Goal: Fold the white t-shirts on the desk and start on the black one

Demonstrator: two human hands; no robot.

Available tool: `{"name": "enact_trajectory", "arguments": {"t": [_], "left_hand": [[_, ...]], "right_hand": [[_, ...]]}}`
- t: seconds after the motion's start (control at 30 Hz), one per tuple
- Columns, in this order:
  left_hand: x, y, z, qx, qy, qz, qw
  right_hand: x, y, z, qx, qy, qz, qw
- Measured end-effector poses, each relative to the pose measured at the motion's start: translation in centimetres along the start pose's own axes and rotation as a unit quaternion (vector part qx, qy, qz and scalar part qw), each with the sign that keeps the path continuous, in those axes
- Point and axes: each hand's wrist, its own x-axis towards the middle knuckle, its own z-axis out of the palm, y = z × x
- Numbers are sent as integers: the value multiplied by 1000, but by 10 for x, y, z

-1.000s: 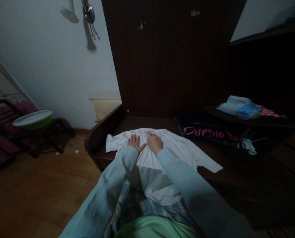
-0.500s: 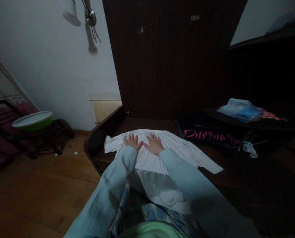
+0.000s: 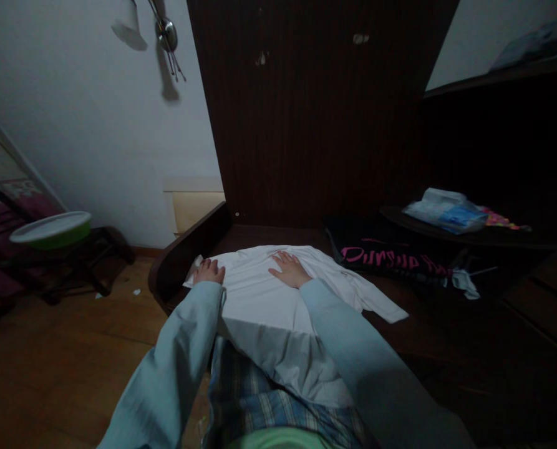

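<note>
A white long-sleeved shirt (image 3: 264, 299) lies spread over a dark wooden bench top (image 3: 259, 234), its lower part hanging down over the front edge toward my lap. My left hand (image 3: 209, 272) rests on the shirt's left side, by the left sleeve, fingers extended. Flat on the upper middle of the cloth is my right hand (image 3: 290, 269), its fingers spread. Neither hand grips the fabric. The shirt's right sleeve reaches out across the dark surface.
Right of the shirt lies a black cloth with pink lettering (image 3: 393, 257). A plastic packet (image 3: 446, 211) sits on a rounded shelf above it. The bench's raised side (image 3: 184, 249) bounds the left. A green basin (image 3: 53, 232) stands on a chair farther left.
My left hand has slid left across the shirt, from beside my right hand to the left sleeve. My right hand stays at about the same place on the cloth. The view has shifted slightly.
</note>
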Motion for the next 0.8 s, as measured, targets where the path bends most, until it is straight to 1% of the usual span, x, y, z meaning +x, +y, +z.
{"name": "enact_trajectory", "arguments": {"t": [0.07, 0.17, 0.23, 0.33, 0.37, 0.4, 0.43, 0.5, 0.57, 0.6, 0.7, 0.8], "left_hand": [[6, -17, 1, -10, -8, 16, 1000], [12, -37, -1, -38, 17, 81, 996], [10, -47, -3, -51, 53, 117, 990], [-2, -57, -4, -51, 142, 151, 977], [-7, -59, -4, -49, 160, 149, 975], [-12, -61, -3, -47, 161, 131, 977], [-16, -63, -2, -43, 145, 98, 984], [-22, -65, -1, -35, 94, 26, 995], [-24, -66, -1, -22, 59, -10, 998], [-25, -65, -2, -15, 51, -9, 999], [-27, -62, -6, -5, 38, 23, 999], [-30, -54, -12, -9, -1, 49, 999]], "right_hand": [[0, 0, 0, 2, 0, -1, 1000], [1, 2, -1, 7, -7, -10, 1000], [2, 5, -2, 10, -14, -19, 1000], [5, 9, -2, 13, -21, -31, 999], [6, 10, -2, 13, -20, -33, 999], [8, 12, -1, 13, -19, -33, 999], [9, 13, -1, 13, -17, -32, 999], [12, 16, 0, 12, -13, -28, 999], [15, 17, 1, 10, -10, -23, 1000], [16, 18, 1, 9, -8, -19, 1000], [17, 19, 0, 6, -2, -3, 1000], [17, 19, -1, 7, 4, 2, 1000]]}}
